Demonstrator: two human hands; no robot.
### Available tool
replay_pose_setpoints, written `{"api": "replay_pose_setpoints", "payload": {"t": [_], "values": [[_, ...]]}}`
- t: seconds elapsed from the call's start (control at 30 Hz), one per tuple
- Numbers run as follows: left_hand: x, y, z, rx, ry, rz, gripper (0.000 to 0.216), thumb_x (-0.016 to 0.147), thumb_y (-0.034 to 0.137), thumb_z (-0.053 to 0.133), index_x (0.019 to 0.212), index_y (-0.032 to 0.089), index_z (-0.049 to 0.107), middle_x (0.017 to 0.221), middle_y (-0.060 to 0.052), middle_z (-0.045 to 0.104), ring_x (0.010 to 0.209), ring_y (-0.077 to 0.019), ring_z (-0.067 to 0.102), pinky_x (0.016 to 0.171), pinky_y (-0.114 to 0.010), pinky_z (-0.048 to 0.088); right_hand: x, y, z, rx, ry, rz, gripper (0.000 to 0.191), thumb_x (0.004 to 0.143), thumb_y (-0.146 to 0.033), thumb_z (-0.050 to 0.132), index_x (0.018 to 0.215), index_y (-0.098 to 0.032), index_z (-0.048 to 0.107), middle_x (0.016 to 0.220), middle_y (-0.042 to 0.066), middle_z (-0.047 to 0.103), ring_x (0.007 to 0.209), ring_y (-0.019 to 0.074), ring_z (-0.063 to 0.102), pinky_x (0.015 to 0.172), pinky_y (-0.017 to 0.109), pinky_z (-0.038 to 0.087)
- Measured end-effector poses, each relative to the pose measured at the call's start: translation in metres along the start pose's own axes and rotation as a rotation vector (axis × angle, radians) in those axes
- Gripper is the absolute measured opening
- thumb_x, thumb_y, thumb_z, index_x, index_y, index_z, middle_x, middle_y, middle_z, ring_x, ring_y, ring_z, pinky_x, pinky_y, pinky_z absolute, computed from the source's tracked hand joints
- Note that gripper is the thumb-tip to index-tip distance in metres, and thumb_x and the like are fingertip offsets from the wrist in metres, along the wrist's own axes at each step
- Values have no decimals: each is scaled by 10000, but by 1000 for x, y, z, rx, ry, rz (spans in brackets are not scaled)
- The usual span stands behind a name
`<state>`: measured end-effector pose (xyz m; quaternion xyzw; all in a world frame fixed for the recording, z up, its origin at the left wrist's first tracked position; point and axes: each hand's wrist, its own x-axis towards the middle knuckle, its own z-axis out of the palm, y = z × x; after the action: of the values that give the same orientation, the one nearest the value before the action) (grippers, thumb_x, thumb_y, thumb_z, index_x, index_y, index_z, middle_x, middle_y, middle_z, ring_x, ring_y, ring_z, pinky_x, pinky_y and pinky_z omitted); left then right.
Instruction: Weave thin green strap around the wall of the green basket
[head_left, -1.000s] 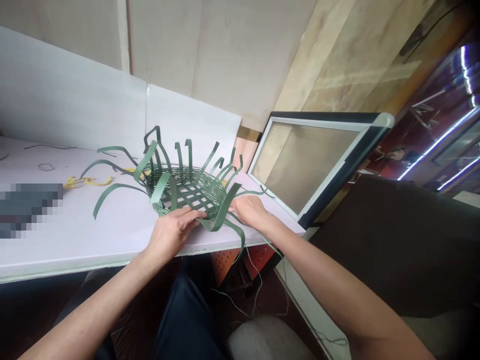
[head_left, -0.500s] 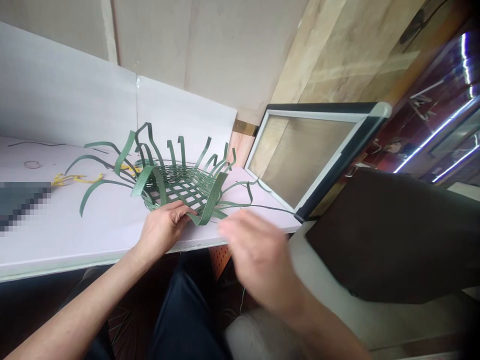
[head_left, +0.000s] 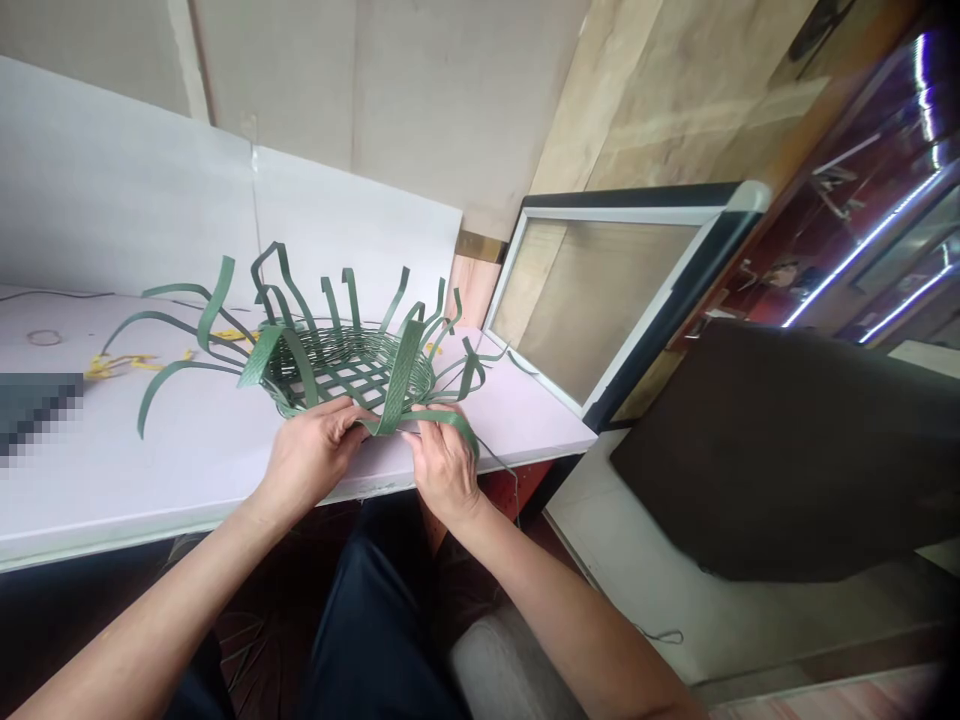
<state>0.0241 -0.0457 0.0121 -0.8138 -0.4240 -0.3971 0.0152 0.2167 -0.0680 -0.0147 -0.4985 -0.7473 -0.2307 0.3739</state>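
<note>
A partly woven green basket [head_left: 358,345] sits near the front edge of the table, its long flat strips sticking up and curling outward all round. My left hand [head_left: 311,447] is closed on the near rim, thumb and fingers pinching the weave. Just to the right, my right hand [head_left: 448,468] is closed by the same rim, with its fingertips on a thin green strand. One wide upright strip [head_left: 401,375] rises between my hands, and another strip [head_left: 457,425] bends over the right one. The strand's thin tail [head_left: 501,462] hangs over the table edge.
Yellow ties [head_left: 124,365] and a rubber band [head_left: 43,338] lie on the pale table [head_left: 172,480] at left, near a pixelated dark object [head_left: 37,405]. A dark-framed panel [head_left: 600,290] leans at the right. Beyond stands a dark brown covered surface [head_left: 787,460].
My right hand has come in from the right, where it was blurred, to the basket's near rim. My left hand keeps its hold. The view has shifted slightly.
</note>
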Motion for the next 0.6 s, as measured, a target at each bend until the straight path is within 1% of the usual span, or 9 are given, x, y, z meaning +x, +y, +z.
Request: {"api": "replay_pose_setpoints", "payload": {"t": [0.07, 0.1, 0.17, 0.27, 0.33, 0.43, 0.53, 0.6], "values": [[0, 0, 0, -11, 3, 7, 226, 939, 305, 486, 886, 230, 692, 808, -3, 654, 741, -154, 620, 607, -240, 385, 2, 2, 5, 74, -46, 12, 382, 992, -273, 468, 1331, -130, 567, 1152, 143, 668, 1133, 209, 592, 1004, 322, 476], [0, -1, 0, -13, 3, 8, 233, 941, 310, 483, 879, 229, 692, 800, -4, 654, 733, -154, 619, 605, -240, 385, 3, 4, 8, 106, -80, 24, 384, 995, -270, 463, 1339, -135, 567, 1132, 132, 685, 1107, 198, 611, 975, 298, 490], [1, -2, -1, -17, -3, 11, 241, 944, 317, 478, 885, 228, 694, 820, -10, 668, 734, -155, 622, 616, -242, 397, 6, 6, 12, 163, -154, 60, 369, 999, -267, 455, 1327, -161, 586, 1109, 101, 711, 1065, 182, 640, 943, 274, 499], [1, -7, -1, -33, -22, 32, 233, 944, 325, 486, 926, 228, 697, 899, -20, 692, 779, -162, 640, 661, -248, 425, 11, 7, 16, 217, -226, 98, 337, 1010, -261, 416, 1247, -202, 648, 1147, 67, 712, 1056, 165, 652, 904, 253, 504], [2, -9, -1, -34, -36, 42, 229, 944, 337, 495, 936, 217, 691, 895, -27, 690, 793, -169, 642, 673, -255, 434, 14, 7, 18, 204, -242, 125, 329, 1009, -252, 404, 1176, -222, 686, 1114, 53, 722, 1026, 163, 661, 876, 252, 505], [2, -9, -1, -15, -43, 34, 257, 948, 379, 494, 905, 185, 658, 839, -38, 673, 768, -175, 628, 668, -266, 436, 19, 7, 18, 174, -261, 144, 317, 999, -237, 408, 1120, -238, 701, 1001, 30, 740, 929, 158, 674, 823, 242, 501], [2, -12, -5, -11, -61, 29, 261, 957, 365, 478, 854, 175, 624, 810, -38, 664, 747, -169, 617, 666, -269, 433, 21, 2, 17, 160, -248, 108, 321, 997, -222, 392, 1053, -233, 707, 953, 24, 738, 884, 150, 672, 784, 220, 481], [1, -21, -14, -48, -76, 25, 253, 954, 352, 487, 832, 177, 623, 817, -35, 673, 743, -161, 621, 668, -264, 442, 20, -7, 16, 147, -216, 67, 303, 991, -221, 403, 1029, -230, 703, 903, 22, 736, 847, 149, 672, 748, 213, 464]]}}
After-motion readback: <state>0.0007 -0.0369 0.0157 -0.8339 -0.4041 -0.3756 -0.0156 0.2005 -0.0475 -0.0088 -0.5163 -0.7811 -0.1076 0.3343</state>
